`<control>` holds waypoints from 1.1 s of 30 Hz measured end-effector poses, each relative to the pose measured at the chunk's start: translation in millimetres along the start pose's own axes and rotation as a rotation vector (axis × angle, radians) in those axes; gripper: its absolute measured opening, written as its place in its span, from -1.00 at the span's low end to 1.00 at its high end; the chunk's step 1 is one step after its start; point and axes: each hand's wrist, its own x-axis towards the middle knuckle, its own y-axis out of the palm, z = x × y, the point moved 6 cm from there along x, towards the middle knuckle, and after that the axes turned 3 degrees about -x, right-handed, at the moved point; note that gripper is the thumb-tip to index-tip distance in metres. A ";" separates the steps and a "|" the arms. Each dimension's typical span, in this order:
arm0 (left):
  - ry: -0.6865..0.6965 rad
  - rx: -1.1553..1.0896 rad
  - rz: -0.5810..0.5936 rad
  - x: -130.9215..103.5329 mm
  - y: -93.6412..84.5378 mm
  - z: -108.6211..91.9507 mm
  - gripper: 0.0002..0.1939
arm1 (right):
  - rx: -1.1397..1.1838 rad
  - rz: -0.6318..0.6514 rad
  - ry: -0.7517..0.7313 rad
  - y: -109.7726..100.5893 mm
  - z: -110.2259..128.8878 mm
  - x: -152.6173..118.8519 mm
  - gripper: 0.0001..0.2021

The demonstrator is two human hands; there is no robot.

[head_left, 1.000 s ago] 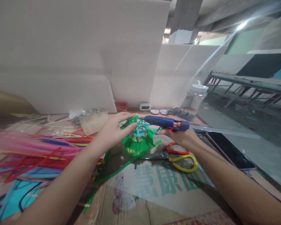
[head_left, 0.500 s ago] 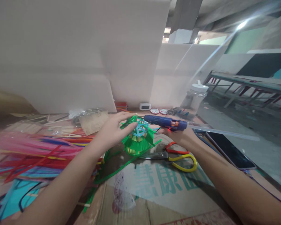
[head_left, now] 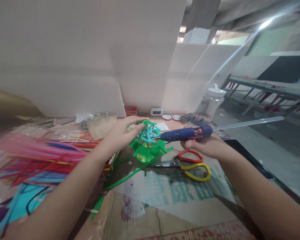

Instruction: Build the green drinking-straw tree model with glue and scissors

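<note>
My left hand (head_left: 122, 133) is closed on the upper left side of a small tiered model (head_left: 150, 151) of green and light-blue craft strips. It stands upright on the cardboard, and some of its left side is hidden by my fingers. In my right hand (head_left: 208, 146) is a blue hot glue gun (head_left: 181, 134), its nozzle pointing left at the model's light-blue framework. Whether the tip touches cannot be made out. A clear glue stick (head_left: 252, 122) juts from the gun's rear. Scissors (head_left: 196, 171) with one red and one yellow handle loop lie below the gun, partly open.
Colourful craft strips (head_left: 52, 156) are heaped at left. A protractor (head_left: 132, 203) lies on the printed cardboard (head_left: 180, 213). A phone (head_left: 248, 158) is beyond my right forearm. A lidded clear bottle (head_left: 213, 101) and a small white digital device (head_left: 156, 111) stand at the back.
The glue gun has moved down and right, its rear end now tipped up, and its nozzle has gone from near the model's top to its side. My left hand still holds the model.
</note>
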 end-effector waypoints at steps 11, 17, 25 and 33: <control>-0.011 0.019 -0.007 1.5 -0.6 -1.7 -0.59 | -0.121 -0.079 0.014 2.9 6.1 3.6 -0.75; 0.018 0.055 -0.014 2.2 -1.2 -1.8 -0.59 | -0.135 -0.124 0.042 0.0 4.4 3.4 -0.74; 0.030 0.051 -0.009 2.2 -0.8 -1.3 -0.60 | -0.030 -0.089 0.022 3.6 9.4 4.9 -0.79; 0.024 0.054 0.001 2.7 0.4 0.7 -0.59 | -0.053 -0.108 0.037 2.9 5.7 3.3 -0.82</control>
